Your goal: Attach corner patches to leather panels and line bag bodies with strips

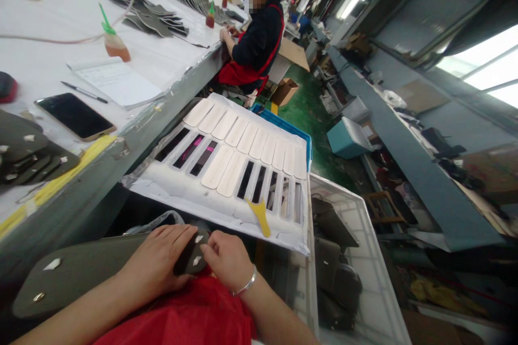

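Observation:
A long olive-grey leather-like panel [93,261] with rounded ends lies across my lap, over a red apron [194,315]. It carries small white patches and a round metal stud near its left end. My left hand [162,253] rests over the panel's right part, fingers across its top and thumb along the near side. At the panel's right end, my right hand [229,259] is closed with its fingers curled in; the fingertips are partly hidden. Just beyond stands a white slotted board [162,186] bearing rows of cream rounded strips [237,132] and a yellow scraper-like tool [259,215].
On the left, a worktable [40,59] holds a phone [76,114], pen [84,91], notepad [117,81], glue bottle [115,43] and stacked dark panels [28,151]. A white crate [364,259] with dark pieces stands right. A co-worker [257,32] sits farther along the table.

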Demonstrator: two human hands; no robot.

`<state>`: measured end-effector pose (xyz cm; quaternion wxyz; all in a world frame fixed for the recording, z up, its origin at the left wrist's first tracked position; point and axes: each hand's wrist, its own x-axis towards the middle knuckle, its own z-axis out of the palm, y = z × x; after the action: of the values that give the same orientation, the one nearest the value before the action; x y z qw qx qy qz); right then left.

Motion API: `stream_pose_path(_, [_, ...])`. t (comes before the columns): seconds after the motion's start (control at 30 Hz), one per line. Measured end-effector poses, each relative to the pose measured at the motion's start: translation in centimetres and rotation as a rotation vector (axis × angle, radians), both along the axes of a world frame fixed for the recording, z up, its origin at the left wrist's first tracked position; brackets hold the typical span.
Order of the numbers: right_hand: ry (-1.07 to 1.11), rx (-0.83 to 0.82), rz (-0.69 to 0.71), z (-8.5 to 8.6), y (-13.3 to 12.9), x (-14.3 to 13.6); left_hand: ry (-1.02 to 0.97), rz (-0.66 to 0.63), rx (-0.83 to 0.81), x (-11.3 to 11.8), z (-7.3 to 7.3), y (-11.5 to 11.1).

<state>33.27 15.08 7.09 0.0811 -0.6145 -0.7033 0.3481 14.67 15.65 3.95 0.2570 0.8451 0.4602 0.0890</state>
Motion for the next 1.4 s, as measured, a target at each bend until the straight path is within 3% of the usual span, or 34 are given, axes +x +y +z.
stream_pose_path(0.5, [-0.005, -0.063, 0.006, 0.2, 0.5, 0.1, -0.053, -0.016, 0.087, -0.2, -0.8, -0.1])
stream_pose_path(0.73, [0.01, -0.103, 0.004, 0.2, 1.0, 0.0, -0.015, -0.028, 0.068, -0.1, -0.6, 0.0])
stream_pose_path(0.93, [0.063, -0.163, -0.019, -1.3, 1.1, 0.6, -0.016, -0.058, 0.167, -0.5, -0.7, -0.4])
stream_pose_path(1.07, [0.176, -0.268, -0.137, -3.0, 0.9, 1.0, -0.108, -0.097, 0.346, -0.9, -1.4, -1.5])
stream_pose_path(1.23, [0.254, -0.337, -0.215, -3.7, 0.9, 1.0, -0.104, -0.084, 0.395, -0.6, -1.6, -2.3])
stream_pose_path(1.33, [0.116, -0.286, -0.133, -2.6, 1.2, 1.0, -0.113, -0.145, 0.408, -2.8, -0.5, -2.6])
stream_pose_path(1.4, [0.046, -0.185, -0.076, -1.6, 1.8, 0.8, -0.119, -0.032, 0.42, -6.0, 0.2, -3.3])
